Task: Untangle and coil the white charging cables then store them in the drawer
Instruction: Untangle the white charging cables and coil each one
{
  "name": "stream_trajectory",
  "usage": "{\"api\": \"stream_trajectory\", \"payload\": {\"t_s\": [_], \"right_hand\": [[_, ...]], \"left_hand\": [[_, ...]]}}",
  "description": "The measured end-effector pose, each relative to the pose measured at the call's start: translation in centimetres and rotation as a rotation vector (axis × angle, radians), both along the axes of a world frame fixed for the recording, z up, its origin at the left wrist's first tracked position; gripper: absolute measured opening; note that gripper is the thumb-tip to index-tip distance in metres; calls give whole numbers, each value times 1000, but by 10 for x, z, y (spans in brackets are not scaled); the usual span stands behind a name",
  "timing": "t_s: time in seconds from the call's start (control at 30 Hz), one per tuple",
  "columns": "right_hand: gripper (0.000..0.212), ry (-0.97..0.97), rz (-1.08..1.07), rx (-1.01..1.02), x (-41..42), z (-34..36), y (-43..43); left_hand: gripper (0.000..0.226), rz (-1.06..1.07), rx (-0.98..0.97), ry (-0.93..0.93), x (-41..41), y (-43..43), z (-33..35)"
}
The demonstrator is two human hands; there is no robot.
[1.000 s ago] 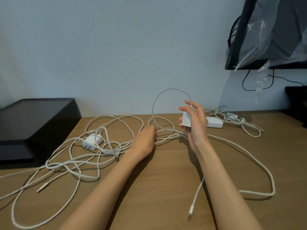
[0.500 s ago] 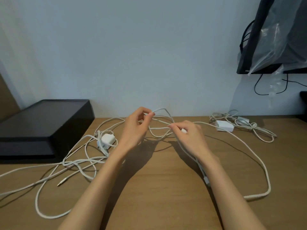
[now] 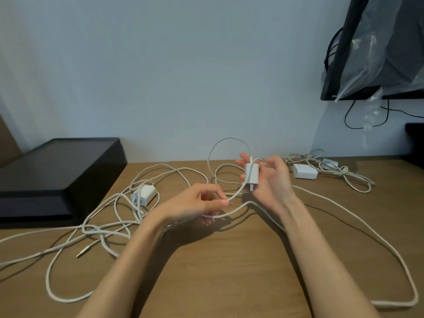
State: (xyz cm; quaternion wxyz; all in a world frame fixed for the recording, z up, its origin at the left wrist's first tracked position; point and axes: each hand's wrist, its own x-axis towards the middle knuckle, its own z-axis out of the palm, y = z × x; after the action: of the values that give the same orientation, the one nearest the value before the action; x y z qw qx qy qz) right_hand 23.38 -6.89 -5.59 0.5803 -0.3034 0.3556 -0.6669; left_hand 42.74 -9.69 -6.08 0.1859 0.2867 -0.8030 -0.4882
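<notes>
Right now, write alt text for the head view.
A person's right hand holds a white charger plug above a wooden desk while the left hand pinches a white cable. More tangled white cables sprawl left, beside a black box.

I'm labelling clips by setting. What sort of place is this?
Probably a desk in a home or office: a wooden desk top against a plain wall, a dark screen wrapped in plastic at upper right, and a black box at the left.

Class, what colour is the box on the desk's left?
The box is black, clearest in head view.
</notes>
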Motion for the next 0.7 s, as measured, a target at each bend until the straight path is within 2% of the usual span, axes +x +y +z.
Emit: {"api": "stream_trajectory", "payload": {"t_s": [0.07,0.17,0.23,0.27,0.37,0.4,0.47,0.5,0.53,0.6,0.67,0.7], "right_hand": [[43,90,-24,-5,2,-2,-1],[25,320,-47,-42,11,-7,-3],[27,304,-39,-74,14,-7,-2],[27,258,-34,-87,15,-5,0],[17,140,10,-118,16,-2,1],[14,132,37,-121,17,-1,2],[12,145,101,-102,20,0,4],[12,158,129,-86,21,0,5],[11,171,148,-70,22,0,6],[11,207,171,-48,23,0,6],[13,256,162,-22,23,-2,4],[14,279,145,-7,22,-3,2]], "left_hand": [[17,15,-35,-46,-3,-1,-5],[16,-13,-76,-71,-7,-1,-7],[26,2,-118,-80,-5,0,-5],[33,73,-114,-57,-5,-2,-5],[43,444,67,133,-3,-15,-6],[53,518,144,175,-2,-18,-5],[81,541,207,238,-1,-23,-5],[86,519,166,272,-3,-25,-4],[82,486,102,306,-5,-24,0],[56,468,-13,368,-7,-20,8],[30,467,-60,451,-8,-19,13],[25,476,-75,479,-7,-22,12]]}}
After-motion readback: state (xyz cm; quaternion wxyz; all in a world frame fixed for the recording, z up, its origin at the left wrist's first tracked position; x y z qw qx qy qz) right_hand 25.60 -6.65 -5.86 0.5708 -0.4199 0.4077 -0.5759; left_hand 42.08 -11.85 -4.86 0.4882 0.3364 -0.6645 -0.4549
